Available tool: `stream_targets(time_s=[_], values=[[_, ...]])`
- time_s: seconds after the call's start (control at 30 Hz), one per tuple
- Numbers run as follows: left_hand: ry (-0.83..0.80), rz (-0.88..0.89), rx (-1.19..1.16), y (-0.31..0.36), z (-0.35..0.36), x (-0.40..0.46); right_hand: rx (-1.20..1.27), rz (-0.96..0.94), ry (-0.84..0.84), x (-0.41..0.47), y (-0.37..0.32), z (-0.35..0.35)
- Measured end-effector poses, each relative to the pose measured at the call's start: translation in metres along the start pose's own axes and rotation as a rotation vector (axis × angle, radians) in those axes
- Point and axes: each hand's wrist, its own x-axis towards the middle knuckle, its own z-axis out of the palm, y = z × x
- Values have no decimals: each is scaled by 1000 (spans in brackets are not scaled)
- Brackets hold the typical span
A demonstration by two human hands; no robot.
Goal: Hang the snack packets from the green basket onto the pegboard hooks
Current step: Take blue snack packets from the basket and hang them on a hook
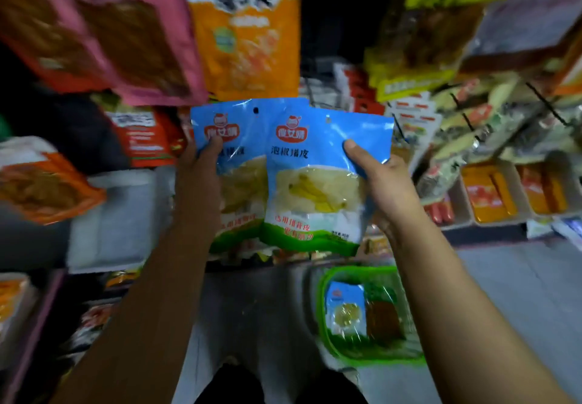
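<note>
Packets, two, blue with green base and clear window showing pale yellow contents. Front packet [318, 180]: held upright, long axis vertical, hang-hole end up, printed face toward the camera; right hand [382, 183] grips its right edge, thumb across the front. Rear packet [231, 164]: overlapped by the front one on its right side, likewise upright with hole end up; left hand [201, 167] grips its left edge, thumb on the face. Both raised at chest level before hanging stock. Green basket [324, 309]: on the floor, lower right, holding one more blue packet [345, 309] and a brown packet [382, 318], both lying flat. Pink packet [104, 25] and orange packet [248, 32] hang above, blurred. Trays of orange goods [491, 195] at right.
</note>
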Motion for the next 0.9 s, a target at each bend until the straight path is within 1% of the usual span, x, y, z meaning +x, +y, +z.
stream_targets(time_s=[0.07, 0.13, 0.2, 0.27, 0.37, 0.43, 0.6, 0.77, 0.83, 0.9], values=[[39, 49, -48, 34, -34, 13, -2, -60, -89, -2, -20, 37], [37, 104, -94, 69, -67, 24, -49, -143, -127, -7, -39, 72], [2, 176, -157, 105, -99, 36, -120, -268, -142, -13, -60, 108], [-42, 265, -168, 140, -124, 44, -153, -396, -145, -22, -82, 146], [-82, 382, -176, 181, -152, 54, -141, -512, -150, -36, -108, 194], [-121, 405, -210, 201, -166, 64, -149, -568, -150, -43, -123, 220], [-232, 371, -310, 233, -173, 89, -206, -702, -122, -48, -161, 257], [-286, 323, -425, 259, -157, 118, -216, -812, -111, -35, -206, 277], [-299, 363, -410, 272, -150, 128, -202, -851, -90, -26, -220, 282], [-297, 487, -337, 287, -146, 139, -184, -899, -65, -17, -232, 286]])
